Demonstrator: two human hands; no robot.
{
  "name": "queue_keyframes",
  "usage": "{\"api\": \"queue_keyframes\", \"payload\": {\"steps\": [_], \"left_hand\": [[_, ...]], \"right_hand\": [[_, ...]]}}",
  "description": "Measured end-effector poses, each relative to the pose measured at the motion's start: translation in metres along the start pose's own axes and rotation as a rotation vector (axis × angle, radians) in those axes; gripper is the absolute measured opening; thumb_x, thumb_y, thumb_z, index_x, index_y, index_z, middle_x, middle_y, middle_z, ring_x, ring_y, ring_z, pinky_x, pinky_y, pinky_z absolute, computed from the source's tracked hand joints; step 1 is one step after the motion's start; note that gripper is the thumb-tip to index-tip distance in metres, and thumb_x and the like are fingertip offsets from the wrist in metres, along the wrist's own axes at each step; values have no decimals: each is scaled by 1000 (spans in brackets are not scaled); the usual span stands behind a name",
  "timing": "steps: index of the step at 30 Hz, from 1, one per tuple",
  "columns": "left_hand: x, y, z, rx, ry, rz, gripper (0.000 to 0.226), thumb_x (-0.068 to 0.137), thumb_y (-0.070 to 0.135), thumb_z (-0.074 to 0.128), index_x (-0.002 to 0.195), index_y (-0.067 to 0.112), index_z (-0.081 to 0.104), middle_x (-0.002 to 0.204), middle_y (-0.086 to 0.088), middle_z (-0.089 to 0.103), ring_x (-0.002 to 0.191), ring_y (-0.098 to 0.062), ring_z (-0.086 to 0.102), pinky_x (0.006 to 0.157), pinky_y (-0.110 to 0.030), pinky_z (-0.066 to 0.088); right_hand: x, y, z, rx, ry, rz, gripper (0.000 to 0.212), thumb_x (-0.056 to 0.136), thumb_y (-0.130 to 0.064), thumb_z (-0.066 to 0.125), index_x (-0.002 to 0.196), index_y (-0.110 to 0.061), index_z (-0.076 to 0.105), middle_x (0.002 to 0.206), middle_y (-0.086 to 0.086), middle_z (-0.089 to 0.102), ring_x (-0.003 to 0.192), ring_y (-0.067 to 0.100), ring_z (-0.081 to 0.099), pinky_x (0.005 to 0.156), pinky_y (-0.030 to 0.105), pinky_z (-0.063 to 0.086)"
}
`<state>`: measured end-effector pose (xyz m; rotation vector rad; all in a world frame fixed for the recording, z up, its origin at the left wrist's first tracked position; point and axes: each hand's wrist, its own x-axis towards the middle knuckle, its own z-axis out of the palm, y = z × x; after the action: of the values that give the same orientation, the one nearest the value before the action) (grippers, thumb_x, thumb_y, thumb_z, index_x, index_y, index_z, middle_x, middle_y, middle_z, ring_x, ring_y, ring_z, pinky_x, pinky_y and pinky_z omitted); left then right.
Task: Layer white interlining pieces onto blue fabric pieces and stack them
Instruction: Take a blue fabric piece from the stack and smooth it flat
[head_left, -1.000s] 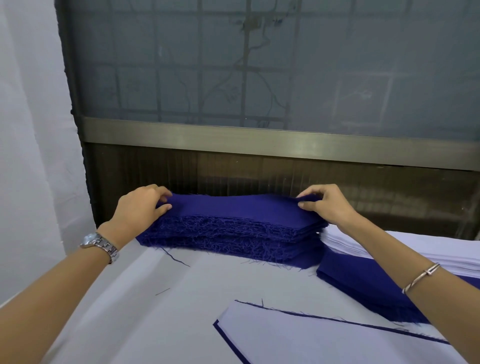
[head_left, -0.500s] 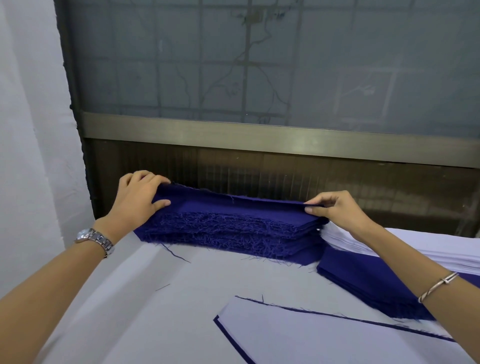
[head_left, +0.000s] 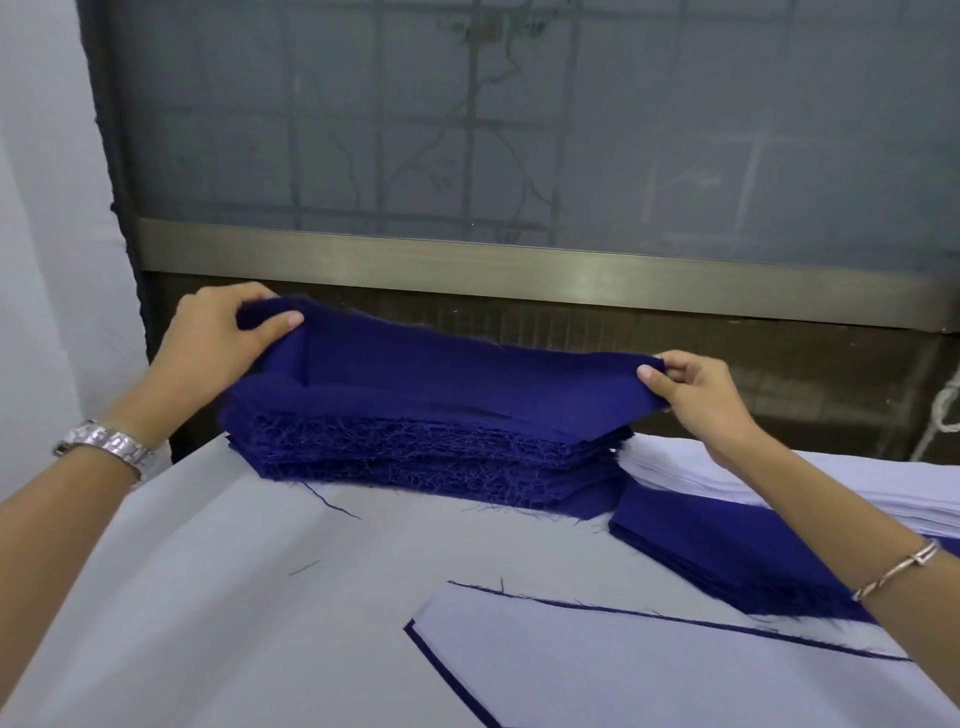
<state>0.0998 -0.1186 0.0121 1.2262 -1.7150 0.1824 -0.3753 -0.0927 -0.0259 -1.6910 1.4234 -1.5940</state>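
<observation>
A thick stack of blue fabric pieces (head_left: 426, 457) with frayed edges lies at the table's far side. Its top blue piece (head_left: 447, 379) is raised off the stack at both ends. My left hand (head_left: 218, 343) pinches that piece's left end and my right hand (head_left: 696, 395) pinches its right end. To the right is a pile of white interlining pieces (head_left: 810, 478) lying over a lower blue stack (head_left: 727, 551). Near the front lies a layered piece (head_left: 623, 670), white interlining on blue fabric with a thin blue edge showing.
The white table cover (head_left: 208, 597) slopes toward me, with loose blue threads on it. A brown wall panel and metal rail (head_left: 519, 270) run just behind the stacks, under a grey window. A white wall stands on the left.
Both hands went from resting on the ends of the blue stack to pinching its top piece and lifting it; the left end has risen most.
</observation>
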Motion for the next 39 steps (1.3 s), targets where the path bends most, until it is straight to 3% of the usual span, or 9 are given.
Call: {"api": "queue_keyframes", "payload": {"steps": [4, 11, 17, 22, 27, 31, 34, 37, 39], "left_hand": [[5, 28, -7, -283, -231, -172, 22, 80, 48, 70, 94, 32, 72, 69, 3, 74, 55, -15, 71, 40, -16, 49], [-4, 78, 14, -263, -573, -263, 22, 87, 43, 64, 97, 25, 71, 76, 2, 77, 64, -11, 72, 51, -21, 52], [-27, 112, 21, -156, -1049, -132, 37, 81, 48, 58, 108, 25, 69, 89, -2, 78, 72, -14, 73, 48, -14, 46], [-42, 127, 34, -166, -1306, -63, 26, 91, 44, 60, 104, 26, 73, 84, -6, 76, 63, -12, 67, 47, -14, 38], [-53, 132, 49, -187, -1495, -42, 22, 95, 37, 59, 106, 23, 72, 87, 4, 76, 63, -8, 66, 48, -13, 38], [-62, 131, 60, -162, -1596, -54, 18, 96, 38, 60, 104, 29, 74, 89, -2, 76, 61, -7, 65, 48, -13, 35], [-67, 130, 67, -165, -1692, -47, 15, 95, 41, 62, 97, 36, 75, 88, 0, 75, 59, -5, 65, 48, -13, 32], [-70, 129, 72, -130, -1728, -44, 19, 95, 45, 62, 99, 32, 75, 91, -9, 74, 58, -5, 63, 48, -13, 31], [-72, 128, 74, -106, -1739, -44, 25, 94, 48, 62, 102, 28, 75, 90, -14, 71, 57, -4, 61, 48, -13, 30]], "right_hand": [[-11, -8, -44, -125, -15, 47, 11, 97, -13, 63, 90, -19, 68, 69, -7, 73, 62, 5, 65, 49, 14, 49], [-50, 1, -126, -159, -110, 175, 7, 92, -9, 66, 90, -3, 69, 63, 1, 70, 50, 3, 57, 45, 15, 46], [-86, 32, -198, -249, -416, 382, 32, 77, -29, 82, 100, -7, 78, 97, 18, 75, 65, 19, 62, 54, 20, 52], [-103, 75, -256, -359, -603, 462, 50, 83, -36, 84, 110, 4, 70, 84, 38, 62, 51, 18, 49, 51, 22, 45], [-112, 95, -285, -362, -661, 557, 43, 84, -34, 84, 116, -8, 70, 88, 25, 71, 59, 17, 63, 56, 23, 52], [-116, 96, -283, -299, -823, 551, 39, 93, -24, 74, 123, -2, 64, 96, 25, 72, 67, 15, 67, 55, 21, 52], [-118, 92, -279, -277, -874, 580, 34, 93, -24, 75, 117, -2, 66, 89, 18, 73, 63, 12, 64, 52, 20, 49], [-122, 87, -277, -283, -898, 626, 26, 89, -26, 79, 106, -8, 69, 71, 5, 68, 52, 11, 57, 50, 18, 44], [-123, 85, -274, -284, -942, 652, 23, 90, -25, 78, 105, -11, 69, 74, 4, 69, 54, 10, 58, 53, 18, 44]]}}
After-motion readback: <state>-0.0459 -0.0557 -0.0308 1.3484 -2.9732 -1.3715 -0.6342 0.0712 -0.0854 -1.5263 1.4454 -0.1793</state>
